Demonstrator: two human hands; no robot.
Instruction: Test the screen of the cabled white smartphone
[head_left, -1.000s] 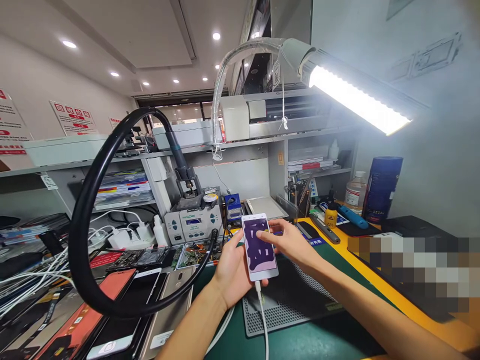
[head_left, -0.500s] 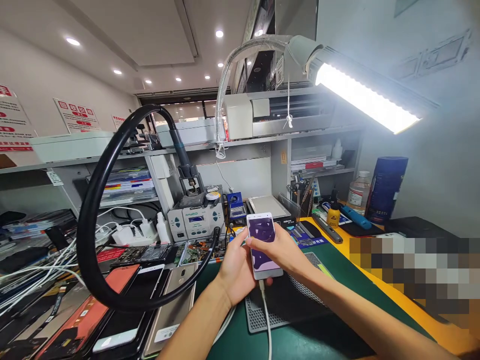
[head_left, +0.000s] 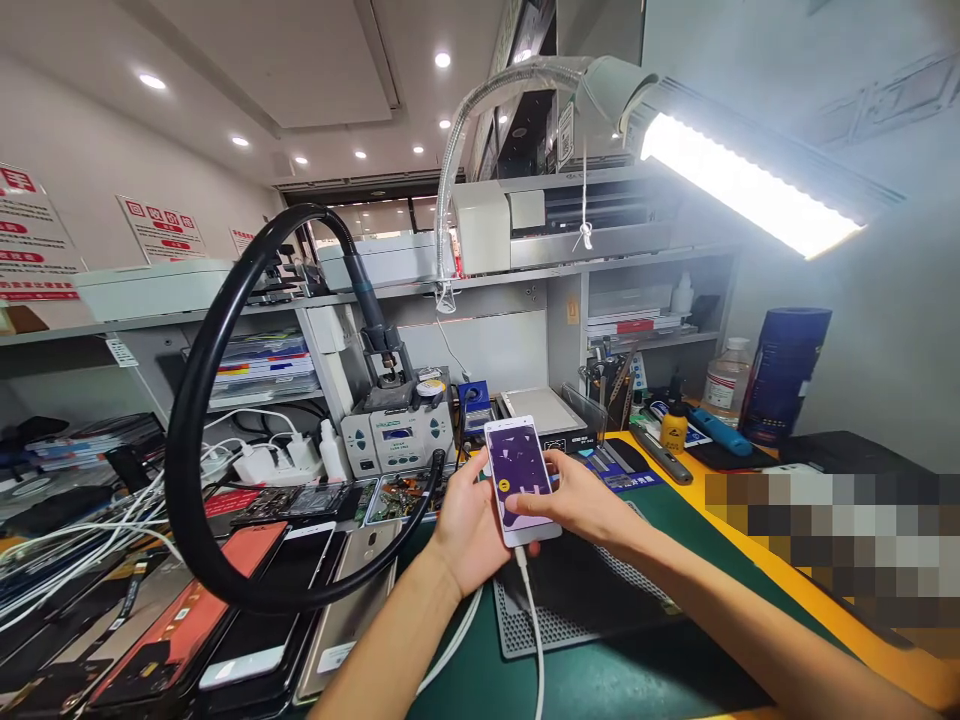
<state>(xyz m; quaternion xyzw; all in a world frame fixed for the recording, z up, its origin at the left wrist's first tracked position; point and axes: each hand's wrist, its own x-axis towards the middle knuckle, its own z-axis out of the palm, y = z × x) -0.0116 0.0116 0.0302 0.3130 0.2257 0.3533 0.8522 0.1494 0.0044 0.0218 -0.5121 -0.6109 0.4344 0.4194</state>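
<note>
A white smartphone (head_left: 523, 455) with a lit purple screen is held upright, tilted back, above the dark mat. My left hand (head_left: 471, 525) cradles it from the left and beneath, its thumb along the left edge. From the right, my right hand (head_left: 581, 495) grips the phone's edge, with its thumb resting on the lower part of the screen; the fingers behind the phone are mostly hidden. A white charging cable (head_left: 531, 610) is plugged into the bottom of the phone and runs down toward me.
Several phones (head_left: 262, 600) lie at the left, under a looped black hose (head_left: 184, 430) from the hot air station (head_left: 397, 437). A tray of small parts (head_left: 401, 497) stands beyond my left hand. At right are a yellow bottle (head_left: 674, 433) and a blue roll (head_left: 787, 375). A bright lamp (head_left: 750, 185) hangs overhead.
My right thumb has moved from the phone's upper left side down to the lower screen. A small yellow shape now shows on the display. The view has shifted slightly.
</note>
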